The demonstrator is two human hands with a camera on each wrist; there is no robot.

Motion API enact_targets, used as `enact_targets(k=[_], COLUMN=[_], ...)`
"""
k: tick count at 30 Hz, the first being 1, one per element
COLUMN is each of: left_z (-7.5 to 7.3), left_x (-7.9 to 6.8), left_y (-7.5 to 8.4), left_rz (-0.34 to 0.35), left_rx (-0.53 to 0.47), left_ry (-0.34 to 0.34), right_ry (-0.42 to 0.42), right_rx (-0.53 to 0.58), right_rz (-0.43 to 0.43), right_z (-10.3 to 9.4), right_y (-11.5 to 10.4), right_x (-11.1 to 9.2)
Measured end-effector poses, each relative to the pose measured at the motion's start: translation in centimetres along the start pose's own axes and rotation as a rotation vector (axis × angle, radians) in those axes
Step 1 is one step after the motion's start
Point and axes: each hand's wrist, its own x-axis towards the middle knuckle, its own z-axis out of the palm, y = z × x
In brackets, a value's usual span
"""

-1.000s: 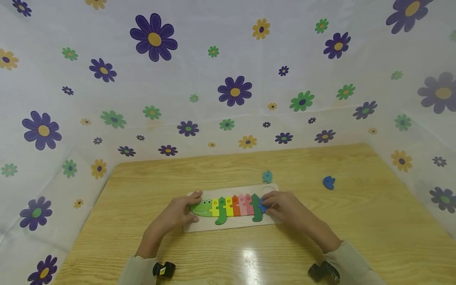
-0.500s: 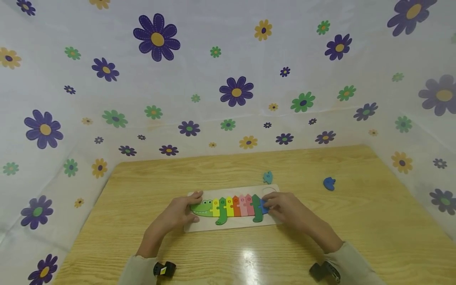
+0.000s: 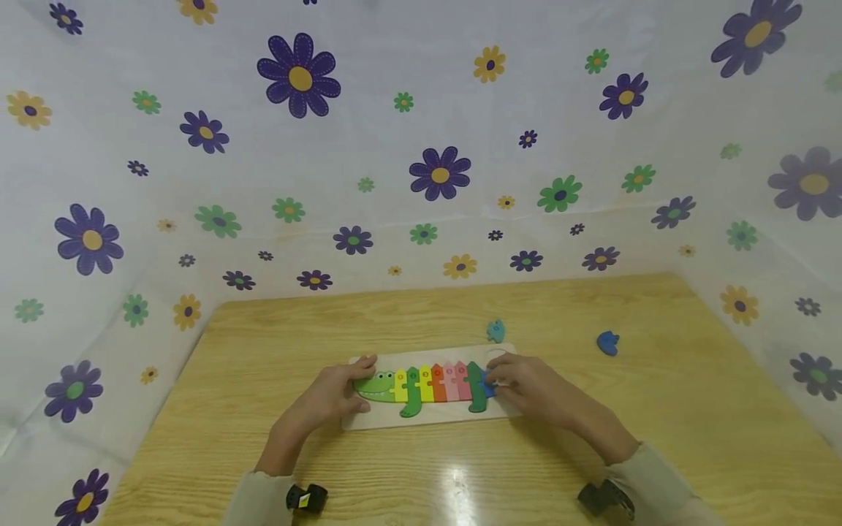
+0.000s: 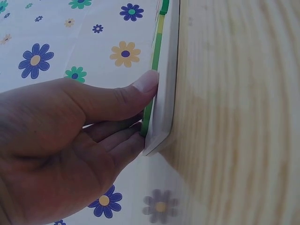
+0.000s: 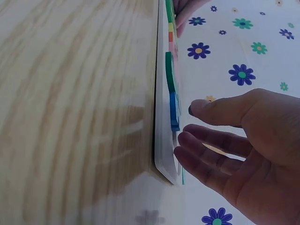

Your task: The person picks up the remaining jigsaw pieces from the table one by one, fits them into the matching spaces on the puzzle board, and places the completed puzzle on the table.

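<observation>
A pale wooden puzzle board (image 3: 437, 415) lies on the table, bearing a crocodile of coloured, numbered pieces. At its left end my left hand (image 3: 329, 394) holds the green crocodile head piece (image 3: 376, 388), thumb at the near side and fingers at the far side. The left wrist view shows the thumb against the edge of that head piece (image 4: 149, 115). Over the board's right end is my right hand (image 3: 536, 387), fingers loosely bent beside the blue piece (image 3: 487, 386). In the right wrist view a gap shows between these fingers and the blue piece (image 5: 174, 112).
Behind the board lies a small light blue piece (image 3: 496, 331). A darker blue piece (image 3: 608, 343) sits farther right on the wooden table (image 3: 421, 467). White cloth with printed flowers (image 3: 368, 146) hangs along the back and both sides.
The head view has shifted slightly. Both hands keep nearly the same places on the board, and the two loose blue pieces have not moved.
</observation>
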Motion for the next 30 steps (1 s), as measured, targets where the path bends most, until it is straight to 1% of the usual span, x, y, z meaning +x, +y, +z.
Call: enact_targets(k=[7, 13, 17, 19, 24, 30], left_z=[0.1, 0.0, -0.1, 0.0, 0.0, 0.0], left_x=[-0.2, -0.1, 0.0, 0.0, 0.1, 0.0], left_y=[0.0, -0.1, -0.1, -0.1, -0.2, -0.2], left_rz=[-0.009, -0.003, 0.003, 0.003, -0.005, -0.014], left_rx=[0.002, 0.005, 0.013, 0.016, 0.021, 0.029], left_ry=[0.007, 0.009, 0.009, 0.01, 0.005, 0.001], right_ry=[0.013, 0.035, 0.073, 0.099, 0.14, 0.179], right_rx=[0.051, 0.066, 0.057, 0.05, 0.042, -0.02], right_rz=[0.089, 0.103, 0.119, 0.113, 0.066, 0.029], right_z=[-0.4, -0.9, -1.2, -1.3, -1.7, -1.9], right_y=[0.2, 0.6, 0.9, 1.1, 1.4, 2.3], right_x=[-0.2, -0.2, -0.2, -0.1, 0.4, 1.3])
